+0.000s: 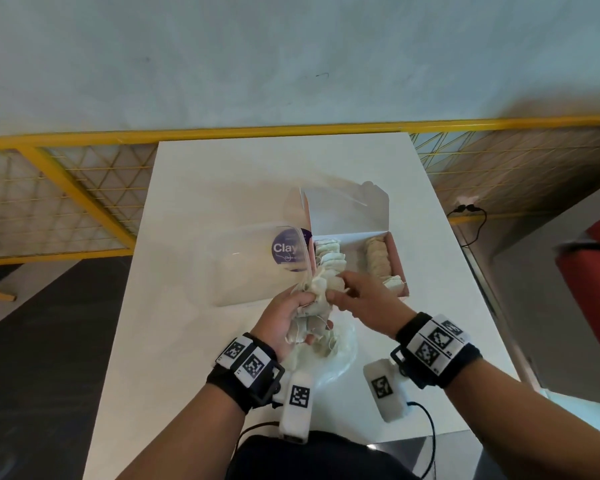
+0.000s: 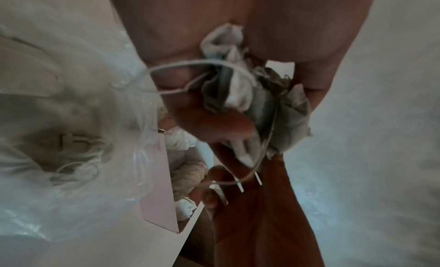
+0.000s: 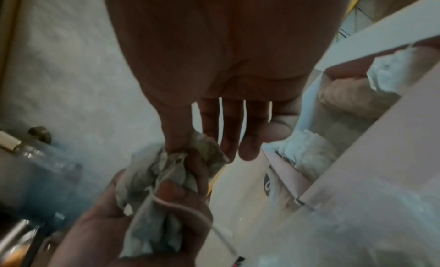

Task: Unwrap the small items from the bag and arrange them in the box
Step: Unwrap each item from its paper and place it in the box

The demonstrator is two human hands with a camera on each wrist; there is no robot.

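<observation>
**Inspector:** Wrists first, at the bottom of the head view. Left hand (image 1: 293, 318), lower centre, has its fingers curled round a clump of tea bags (image 1: 314, 308) with loose strings. Right hand (image 1: 359, 294) pinches the top of that clump between thumb and forefinger; its other fingers hang straight.

**Clerk:** And the box?

**Inspector:** Pink box (image 1: 397, 263), centre right of the frame, lid standing open, on the white table (image 1: 187, 341). Two rows are already laid inside: a pale row at the left, a tan row at the right, with one white bag at the near end.

**Clerk:** The wrapping?

**Inspector:** Clear plastic bag (image 1: 340, 355) lies crumpled under the hands. A second clear wrapper with a purple label (image 1: 286, 249) rests left of the box.

**Clerk:** Progress?

**Inspector:** My judgement: well past halfway. The held clump remains to be separated and placed. Whether more bags sit in the crumpled plastic, I cannot tell.
</observation>
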